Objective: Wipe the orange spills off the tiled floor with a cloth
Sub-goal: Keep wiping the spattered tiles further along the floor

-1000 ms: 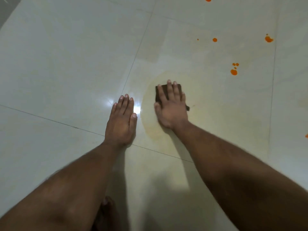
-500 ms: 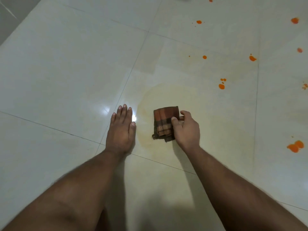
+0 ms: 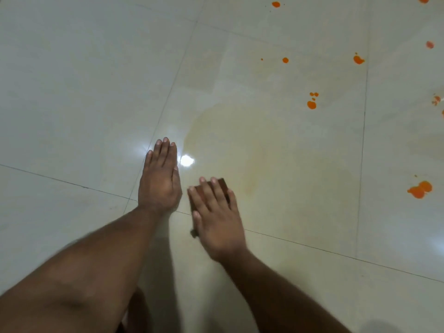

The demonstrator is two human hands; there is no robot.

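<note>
My right hand (image 3: 217, 219) lies flat with straight fingers on a folded brown cloth (image 3: 222, 185), pressing it onto the pale tiled floor (image 3: 72, 92). Most of the cloth is hidden under the hand; only its far corner and a bit at the near left edge show. My left hand (image 3: 160, 179) rests flat on the floor just left of it, fingers straight. Orange spills dot the floor to the right: a pair of drops (image 3: 311, 104), a larger blot (image 3: 420, 189), and small spots farther off (image 3: 358, 59), (image 3: 285, 60). A faint yellowish smear (image 3: 252, 150) spreads beyond the cloth.
Dark grout lines (image 3: 312, 246) cross the floor under both hands. A bright light reflection (image 3: 187, 161) sits between my hands. More orange drops lie along the top edge (image 3: 275, 4) and right edge (image 3: 436, 100). My foot (image 3: 137, 313) shows at the bottom.
My right hand, which pinched the cloth's edge half a second ago, now lies flat on top of it, nearer to me and closer to my left hand. The left hand stayed planted.
</note>
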